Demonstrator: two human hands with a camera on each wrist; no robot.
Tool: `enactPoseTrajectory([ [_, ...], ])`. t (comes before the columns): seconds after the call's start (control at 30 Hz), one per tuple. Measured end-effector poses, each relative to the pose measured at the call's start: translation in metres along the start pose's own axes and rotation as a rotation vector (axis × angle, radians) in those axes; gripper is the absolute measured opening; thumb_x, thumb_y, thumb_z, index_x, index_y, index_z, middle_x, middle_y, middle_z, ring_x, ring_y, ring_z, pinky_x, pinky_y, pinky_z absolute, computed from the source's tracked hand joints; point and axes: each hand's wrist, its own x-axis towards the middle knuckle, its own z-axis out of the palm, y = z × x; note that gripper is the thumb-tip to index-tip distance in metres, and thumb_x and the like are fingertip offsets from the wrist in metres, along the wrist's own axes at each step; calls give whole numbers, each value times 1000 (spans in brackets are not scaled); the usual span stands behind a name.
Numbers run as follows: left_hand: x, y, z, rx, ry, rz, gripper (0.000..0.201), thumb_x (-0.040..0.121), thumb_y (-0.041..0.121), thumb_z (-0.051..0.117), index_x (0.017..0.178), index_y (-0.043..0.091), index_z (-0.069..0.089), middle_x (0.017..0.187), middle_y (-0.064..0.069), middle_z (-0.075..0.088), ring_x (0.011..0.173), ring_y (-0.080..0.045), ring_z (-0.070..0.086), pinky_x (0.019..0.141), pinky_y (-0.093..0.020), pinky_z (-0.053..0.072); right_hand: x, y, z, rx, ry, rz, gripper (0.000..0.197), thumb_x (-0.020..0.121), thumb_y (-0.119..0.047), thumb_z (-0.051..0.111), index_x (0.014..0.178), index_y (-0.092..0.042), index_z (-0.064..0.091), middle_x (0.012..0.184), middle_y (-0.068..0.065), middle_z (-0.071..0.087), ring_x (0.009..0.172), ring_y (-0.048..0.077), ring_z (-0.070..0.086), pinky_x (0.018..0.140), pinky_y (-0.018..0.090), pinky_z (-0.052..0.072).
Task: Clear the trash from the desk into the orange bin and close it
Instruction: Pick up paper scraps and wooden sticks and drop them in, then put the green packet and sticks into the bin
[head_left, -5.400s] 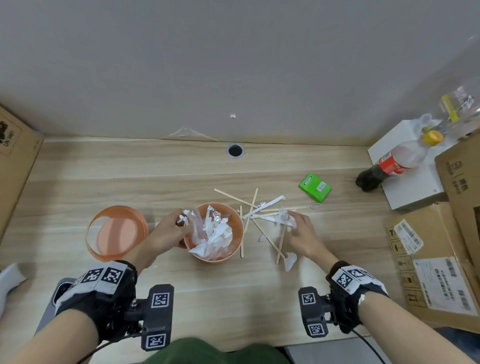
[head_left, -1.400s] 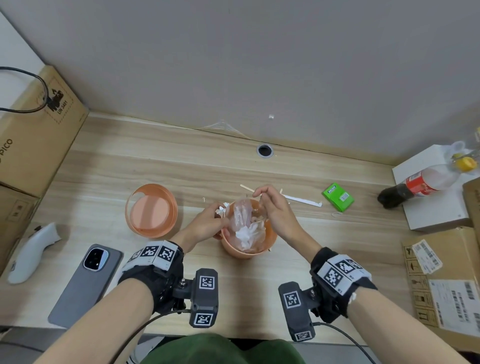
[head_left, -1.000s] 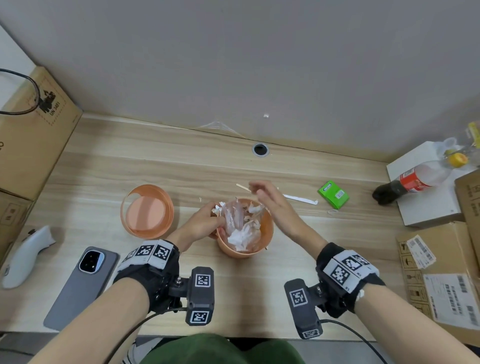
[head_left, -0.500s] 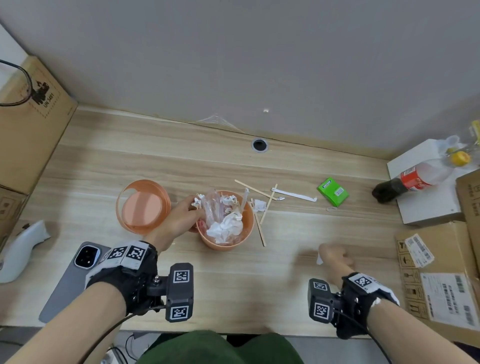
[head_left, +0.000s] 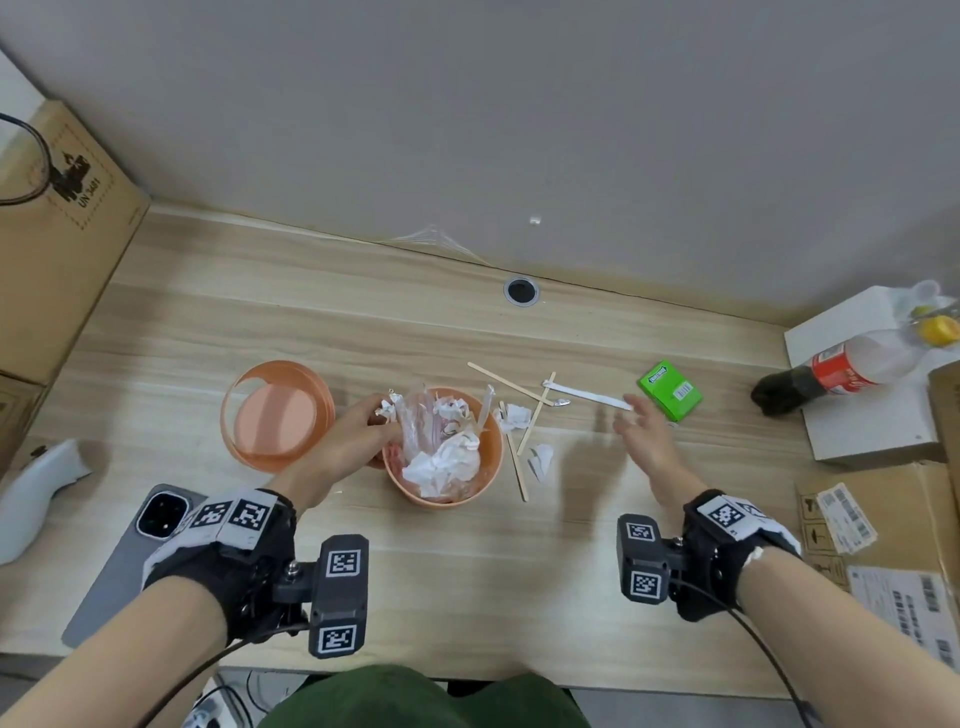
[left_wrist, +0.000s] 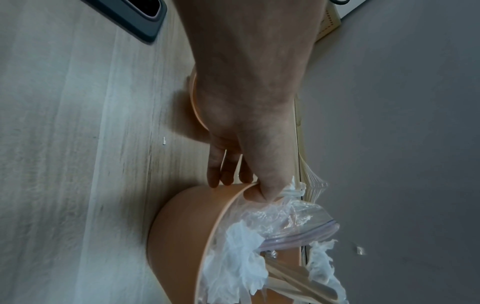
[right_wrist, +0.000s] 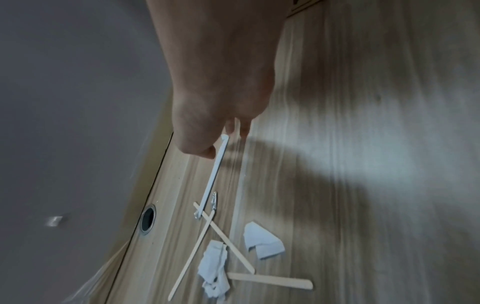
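Observation:
The orange bin (head_left: 470, 486) (left_wrist: 182, 236) stands mid-desk, stuffed with crumpled white paper and clear plastic. My left hand (head_left: 375, 422) (left_wrist: 239, 188) grips its left rim, thumb inside and fingers outside. The orange lid (head_left: 275, 415) lies open side up to the left of it. Right of the bin lie wooden sticks (head_left: 519, 457) (right_wrist: 223, 238), paper scraps (head_left: 541, 460) (right_wrist: 262, 242) and a long white strip (head_left: 587, 397) (right_wrist: 210, 181). My right hand (head_left: 631, 410) (right_wrist: 222, 142) hovers with spread fingers at the strip's right end and holds nothing.
A green box (head_left: 670, 397) sits just beyond my right hand, and a cola bottle (head_left: 831, 374) lies on a white box (head_left: 872, 415) at far right. Cardboard boxes (head_left: 52, 234) flank both sides. A phone (head_left: 130, 561) and a white controller (head_left: 36, 467) lie front left.
My right hand left the bin, dipped to the desk's front right, and has now swung out to the white strip's right end. The left hand stayed on the bin's rim.

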Motion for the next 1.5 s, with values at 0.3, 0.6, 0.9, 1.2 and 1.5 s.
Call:
enactPoseTrajectory([
  [0.3, -1, 3, -1, -11, 24, 2, 22, 88, 6, 55, 105, 17, 62, 85, -9, 64, 75, -20, 67, 76, -34, 56, 14, -13, 50, -472, -209, -206, 39, 89, -26, 57, 128, -24, 52, 140, 16, 41, 138, 27, 26, 113, 36, 21],
  [0.6, 1, 2, 0, -12, 30, -12, 24, 89, 8, 55, 109, 19, 63, 86, -8, 67, 75, -17, 67, 73, -29, 54, 41, -10, -24, -555, 197, -102, 65, 76, -36, 58, 137, -16, 44, 146, 26, 27, 138, 39, 23, 112, 44, 21],
  [0.9, 1, 2, 1, -7, 30, -37, 24, 89, 8, 54, 109, 18, 63, 91, -12, 72, 77, -17, 71, 73, -28, 55, 56, 26, -34, -578, 58, -15, 64, 76, -27, 73, 129, -16, 40, 133, 27, 35, 128, 40, 31, 107, 37, 22],
  [1.2, -3, 10, 10, -27, 11, -42, 30, 86, 5, 51, 112, 15, 62, 88, -17, 69, 79, -22, 67, 77, -31, 57, 13, 6, -29, -176, 48, -46, 69, 73, -23, 79, 131, -12, 42, 127, 13, 54, 106, 25, 57, 80, 27, 42],
  [1.5, -7, 8, 17, -28, 10, -31, 34, 83, 10, 56, 115, 14, 63, 85, -17, 71, 75, -21, 68, 88, -46, 58, -94, -108, 22, -144, -657, -580, 54, 72, -32, 80, 113, -37, 45, 121, -13, 50, 104, 3, 52, 78, 14, 42],
])
